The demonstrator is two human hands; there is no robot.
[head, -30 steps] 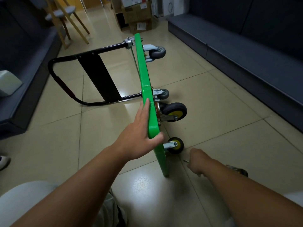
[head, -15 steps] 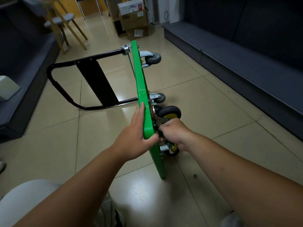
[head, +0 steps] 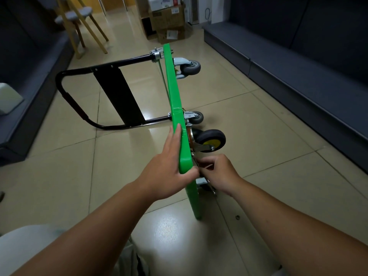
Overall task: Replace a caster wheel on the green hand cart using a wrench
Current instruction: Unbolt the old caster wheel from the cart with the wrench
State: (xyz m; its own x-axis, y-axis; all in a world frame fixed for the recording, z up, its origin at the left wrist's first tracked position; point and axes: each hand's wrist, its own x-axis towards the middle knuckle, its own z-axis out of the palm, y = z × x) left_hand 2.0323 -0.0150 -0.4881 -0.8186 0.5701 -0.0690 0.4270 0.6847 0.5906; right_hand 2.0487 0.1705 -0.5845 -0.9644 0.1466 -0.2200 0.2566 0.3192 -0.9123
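So I'm counting one green hand cart carrying one black handle, and four casters are showing on it: one far grey wheel, one near grey wheel, one black-and-yellow wheel and one mostly hidden caster. Two grips are working here, left grip and right grip. One wrench is poking out, and one small nut is lying on the floor.

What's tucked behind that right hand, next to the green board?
Behind the right hand, a silver caster bracket shows against the green cart deck. Its wheel and anything in the curled fingers are covered.
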